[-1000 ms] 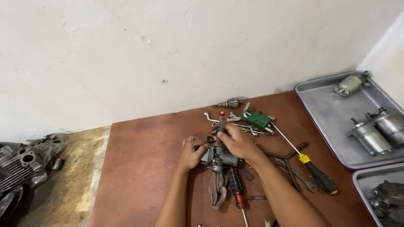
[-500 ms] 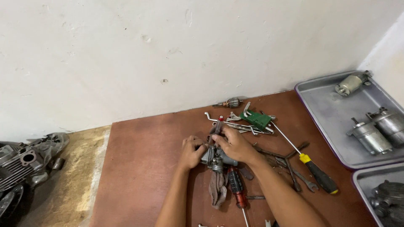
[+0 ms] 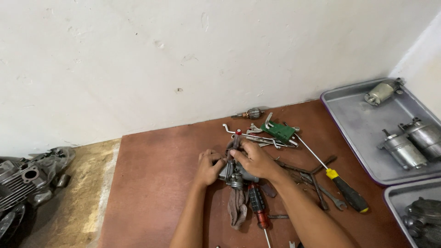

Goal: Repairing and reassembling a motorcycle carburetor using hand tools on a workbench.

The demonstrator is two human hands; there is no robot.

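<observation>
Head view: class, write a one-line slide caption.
Both hands grip a small metal engine part among scattered tools.

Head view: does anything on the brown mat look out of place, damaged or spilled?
Nothing stands out. Both the left hand and right hand grip a small metal part over a rag. Loose tools, including a yellow-and-black screwdriver, lie scattered, but nothing is visibly spilled or broken.

I note a white plastered wall (image 3: 183, 59) across the whole far side, scuffed and pitted in places, meeting a second white wall (image 3: 420, 50) at the right corner. Below lies a reddish-brown board (image 3: 156, 183). Left of it the floor (image 3: 87, 183) is bare, sandy and worn. Light is even, without hard shadows.
</observation>
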